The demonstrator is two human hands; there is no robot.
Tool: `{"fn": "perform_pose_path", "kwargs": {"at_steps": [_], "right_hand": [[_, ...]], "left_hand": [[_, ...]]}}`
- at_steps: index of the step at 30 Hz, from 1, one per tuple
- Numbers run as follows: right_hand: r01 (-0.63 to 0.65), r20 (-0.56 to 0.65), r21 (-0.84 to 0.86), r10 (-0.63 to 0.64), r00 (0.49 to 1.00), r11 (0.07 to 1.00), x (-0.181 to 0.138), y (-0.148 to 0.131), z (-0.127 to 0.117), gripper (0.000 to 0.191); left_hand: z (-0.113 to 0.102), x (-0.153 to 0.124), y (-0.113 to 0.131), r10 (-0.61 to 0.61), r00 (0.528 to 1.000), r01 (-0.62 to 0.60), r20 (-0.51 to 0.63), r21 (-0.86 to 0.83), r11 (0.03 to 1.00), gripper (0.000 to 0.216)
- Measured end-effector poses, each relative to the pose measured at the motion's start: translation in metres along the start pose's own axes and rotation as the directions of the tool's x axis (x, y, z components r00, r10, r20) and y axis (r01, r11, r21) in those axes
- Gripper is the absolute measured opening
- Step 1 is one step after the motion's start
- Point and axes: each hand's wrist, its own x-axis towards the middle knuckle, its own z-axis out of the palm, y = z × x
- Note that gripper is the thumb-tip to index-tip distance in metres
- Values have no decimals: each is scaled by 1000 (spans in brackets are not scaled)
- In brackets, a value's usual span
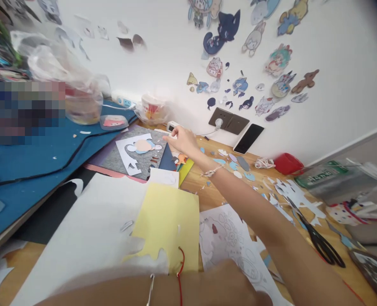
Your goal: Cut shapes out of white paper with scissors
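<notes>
My right hand (180, 142) reaches far forward with fingers stretched out to the left, their tips at the right edge of a grey felt sheet (112, 159). On the felt lies a white paper cutout (131, 160) with a peach and light blue shape. Small coloured pieces (179, 159) lie just under the hand. My left forearm crosses the bottom of the view, with a silver and a red bracelet at the wrist. My left hand (229, 282) rests blurred on a line-drawing sheet (223, 231), its fingers not visible. A yellow sheet (169, 219) lies above the left wrist.
Black scissors (319, 240) lie at the right among white paper scraps. A phone (248, 138) leans on the wall by a socket (228, 121). A red container (287, 163), a paper cup (152, 108), a blue mat (32, 170) and a large white sheet (89, 229) surround the work area.
</notes>
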Motion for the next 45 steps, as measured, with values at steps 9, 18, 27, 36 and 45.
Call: {"fn": "perform_pose_path", "kwargs": {"at_steps": [9, 18, 27, 36, 45], "right_hand": [[-181, 100, 139, 168, 981, 974, -195, 62, -100, 10], [-290, 247, 103, 258, 934, 951, -326, 82, -100, 23], [-128, 168, 107, 109, 980, 986, -329, 67, -73, 29], [-190, 125, 198, 168, 978, 962, -312, 71, -65, 17], [-92, 111, 145, 77, 991, 985, -300, 71, -67, 11]], "left_hand": [[-45, -4, 1, -327, 864, 384, -383, 79, 920, 31], [-69, -27, -57, -365, 926, 376, -95, 166, 912, 107], [-67, -28, -54, -355, 932, 363, -78, 204, 909, 94], [-63, -27, -57, -339, 936, 352, -94, 234, 906, 92], [-65, -27, -57, -335, 940, 340, -65, 242, 909, 97]]}}
